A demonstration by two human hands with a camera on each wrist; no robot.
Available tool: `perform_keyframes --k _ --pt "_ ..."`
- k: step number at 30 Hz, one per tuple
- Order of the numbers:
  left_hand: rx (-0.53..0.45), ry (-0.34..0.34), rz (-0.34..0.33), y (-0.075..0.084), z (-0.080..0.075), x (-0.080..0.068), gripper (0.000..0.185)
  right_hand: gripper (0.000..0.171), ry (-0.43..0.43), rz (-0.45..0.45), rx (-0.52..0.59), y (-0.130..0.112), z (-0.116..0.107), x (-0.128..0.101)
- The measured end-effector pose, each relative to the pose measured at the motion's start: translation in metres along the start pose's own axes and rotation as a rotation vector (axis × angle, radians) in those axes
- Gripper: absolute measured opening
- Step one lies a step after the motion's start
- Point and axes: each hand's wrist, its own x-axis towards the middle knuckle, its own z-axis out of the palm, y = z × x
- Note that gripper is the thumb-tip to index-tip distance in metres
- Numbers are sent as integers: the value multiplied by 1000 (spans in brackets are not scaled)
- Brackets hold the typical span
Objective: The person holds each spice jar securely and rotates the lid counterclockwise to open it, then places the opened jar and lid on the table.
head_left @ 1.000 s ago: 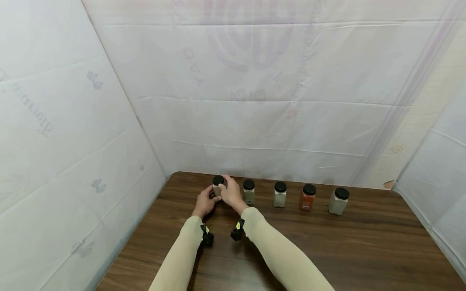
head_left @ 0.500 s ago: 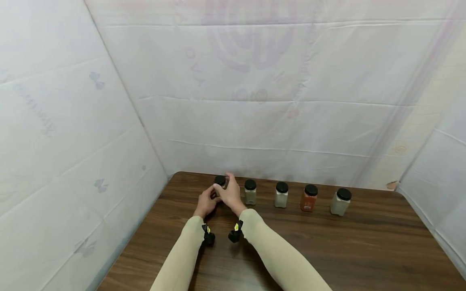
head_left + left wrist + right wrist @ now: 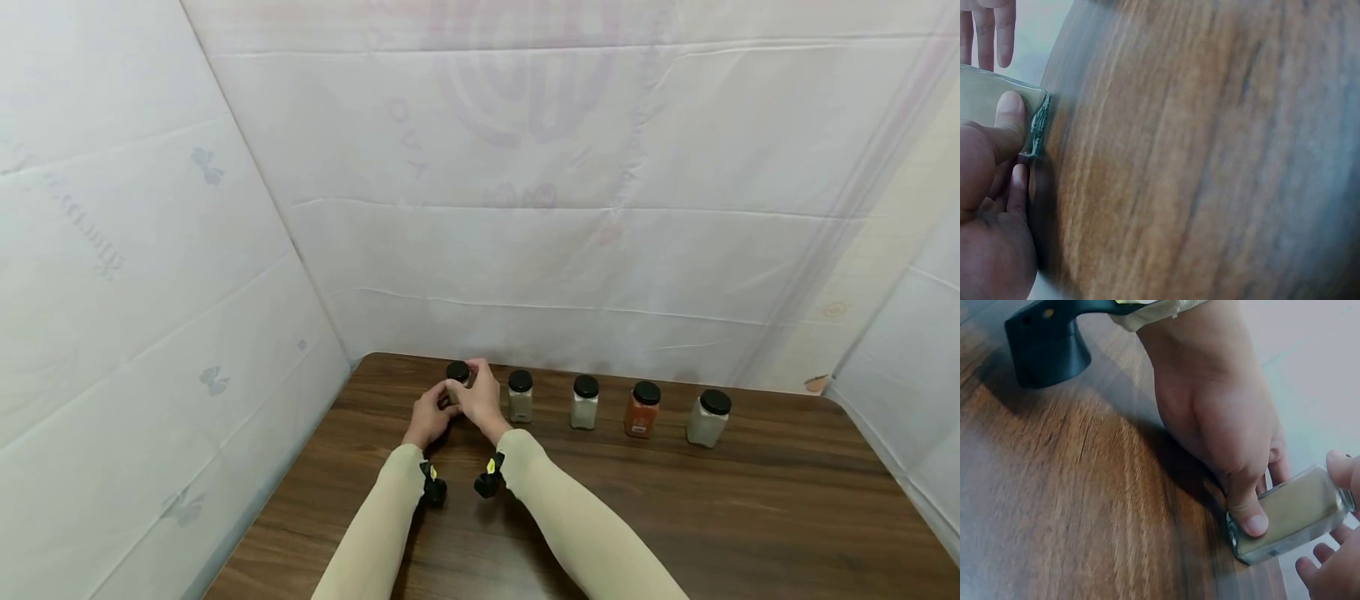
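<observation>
Left hand: thumb and fingers pinch held jar low.
Right hand: curved near its lid, grip unclear.
Other jars: four, lidded, apparently done.
Held jar: leftmost, farthest back, seemingly unfinished.

Five jars — two wrist cameras — and one table.

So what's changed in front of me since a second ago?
The right hand has shifted its thumb left across the front of the clear, square-sided, beige-filled jar with a black lid. Nothing was visibly let go; the left hand still grips the jar's lower end. The four other black-lidded clear jars stayed put.
</observation>
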Motion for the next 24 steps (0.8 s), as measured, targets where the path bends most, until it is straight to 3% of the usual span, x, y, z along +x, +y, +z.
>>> perform_keyframes --k 6,11,15,19,24 --pt "-9 -2 -9 3 -1 2 57 46 -68 -20 -5 -3 -2 1" --pt "19 5 10 2 0 -1 52 61 -107 -26 -2 1 -4 -1" --pt "50 22 16 1 0 -2 49 71 -60 -59 27 1 -4 -4" --pt "28 20 1 2 0 -1 50 60 21 -54 17 0 -3 -4" --pt "26 5 7 2 0 0 55 49 64 -22 -26 -1 -3 -3"
